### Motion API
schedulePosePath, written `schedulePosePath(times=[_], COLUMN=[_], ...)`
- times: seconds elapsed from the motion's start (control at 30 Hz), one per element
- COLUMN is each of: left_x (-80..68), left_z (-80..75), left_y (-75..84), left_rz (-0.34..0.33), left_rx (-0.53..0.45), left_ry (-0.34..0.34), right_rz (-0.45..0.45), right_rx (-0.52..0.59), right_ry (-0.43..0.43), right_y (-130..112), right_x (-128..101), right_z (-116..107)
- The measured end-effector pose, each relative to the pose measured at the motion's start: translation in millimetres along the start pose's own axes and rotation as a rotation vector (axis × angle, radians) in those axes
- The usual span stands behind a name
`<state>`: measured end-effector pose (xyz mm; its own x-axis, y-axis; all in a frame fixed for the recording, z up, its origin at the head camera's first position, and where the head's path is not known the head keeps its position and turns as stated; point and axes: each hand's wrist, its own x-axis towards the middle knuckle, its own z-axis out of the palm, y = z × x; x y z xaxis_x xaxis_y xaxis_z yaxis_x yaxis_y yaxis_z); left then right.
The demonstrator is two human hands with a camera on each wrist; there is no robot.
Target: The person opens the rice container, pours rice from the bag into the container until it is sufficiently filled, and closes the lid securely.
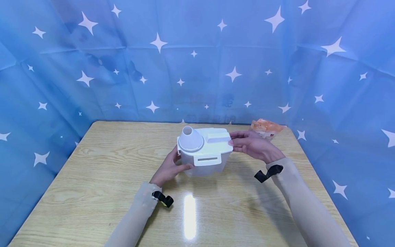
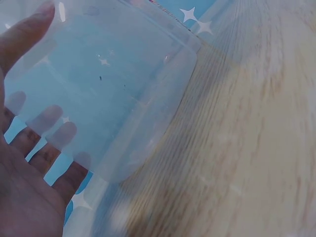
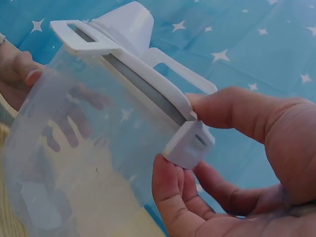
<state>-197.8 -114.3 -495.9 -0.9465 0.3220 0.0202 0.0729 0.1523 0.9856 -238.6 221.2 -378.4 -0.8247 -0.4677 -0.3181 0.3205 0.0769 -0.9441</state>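
A translucent plastic storage container (image 1: 203,171) with a white lid (image 1: 220,148) is at the middle of the table; whether its base touches the wood I cannot tell. On the lid's left part sits a white cone-shaped cup (image 1: 190,140). The front latch (image 1: 207,160) sticks outward. My left hand (image 1: 169,168) grips the container's left side, thumb in front and fingers spread along the wall in the left wrist view. At the right end, my right hand (image 1: 253,144) pinches the side latch (image 3: 190,145), thumb on the lid edge, fingertips at the latch's lower edge.
An orange and white plastic bag (image 1: 266,127) lies at the table's back right, just behind my right hand. The wooden table (image 1: 108,164) ends at a blue star-patterned curtain (image 1: 197,68) behind and on both sides.
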Motion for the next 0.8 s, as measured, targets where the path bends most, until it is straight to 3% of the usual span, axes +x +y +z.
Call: schedulePosePath(times=[0.2,0.6,0.8], left_x=[-0.3,-1.0,-0.8], left_z=[0.3,-1.6,0.3], left_y=[0.3,1.4,2.2], left_rz=[0.017,0.054,0.037], left_rx=[0.003,-0.004,-0.009], left_ry=[0.005,-0.003,-0.011], right_rz=[0.035,0.021,0.000], right_rx=[-0.002,-0.087,-0.109], right_ry=[0.009,0.069,0.083], right_y=[-2,-10,-8], right_x=[2,-2,-6], right_z=[1,3,1])
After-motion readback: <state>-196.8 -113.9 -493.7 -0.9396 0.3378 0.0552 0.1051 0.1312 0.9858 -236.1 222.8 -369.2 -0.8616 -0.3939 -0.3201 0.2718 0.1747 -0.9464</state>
